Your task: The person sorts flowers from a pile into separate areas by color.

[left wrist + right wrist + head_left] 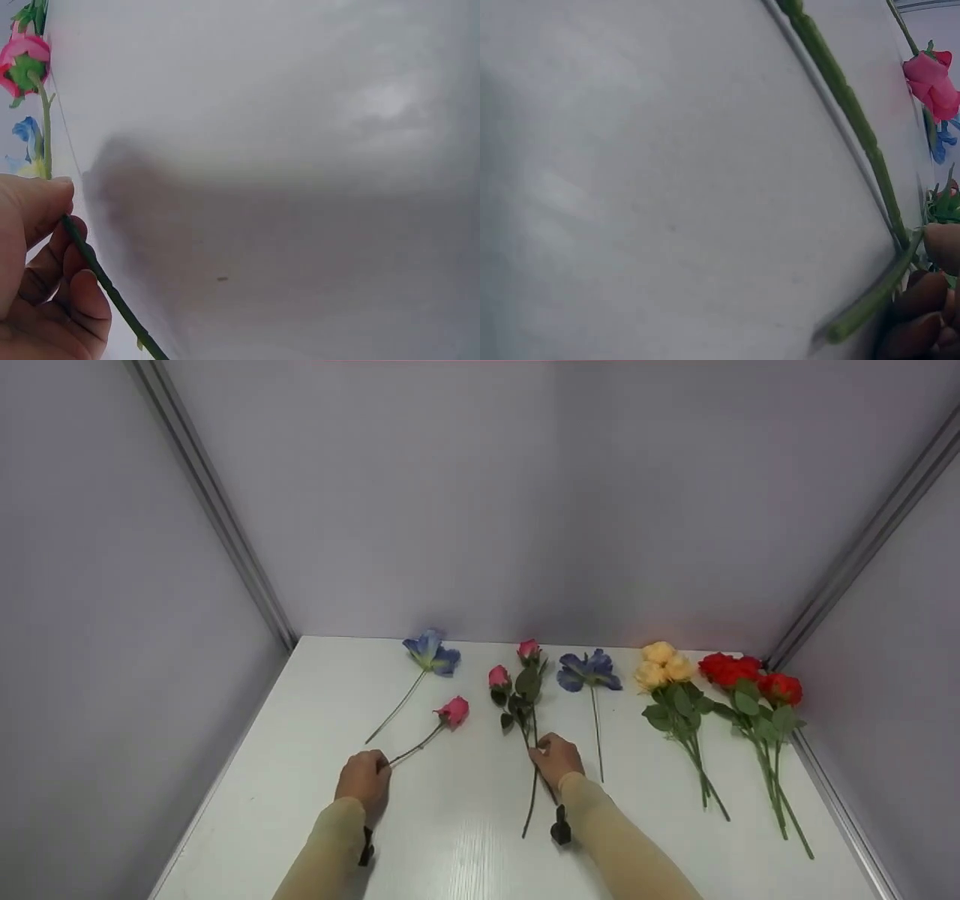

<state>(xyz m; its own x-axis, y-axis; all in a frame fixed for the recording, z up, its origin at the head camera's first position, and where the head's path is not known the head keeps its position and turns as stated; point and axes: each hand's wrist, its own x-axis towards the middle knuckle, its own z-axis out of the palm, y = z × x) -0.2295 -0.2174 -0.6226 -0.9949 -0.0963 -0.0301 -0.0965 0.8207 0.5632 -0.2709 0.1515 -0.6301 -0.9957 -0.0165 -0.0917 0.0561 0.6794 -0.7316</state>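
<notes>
In the head view my left hand [364, 780] pinches the lower stem of a single pink rose [454, 711], whose bloom points away to the right. The left wrist view shows the green stem [112, 292] between thumb and curled fingers, running on past them. At the middle of the table, my right hand [556, 759] is at two leafy pink roses [500, 676] with crossing stems. In the right wrist view, thumb and fingers pinch a short stem end [866, 304]; a longer stem [847, 97] crosses behind it on the table.
A blue flower [427, 651] lies behind the left hand, another blue flower [589, 671] beyond the right hand. Farther right are yellow roses [658, 666] and red flowers [731, 669] in bunches. Grey panels [480, 510] enclose the white table [292, 780] at the back and sides.
</notes>
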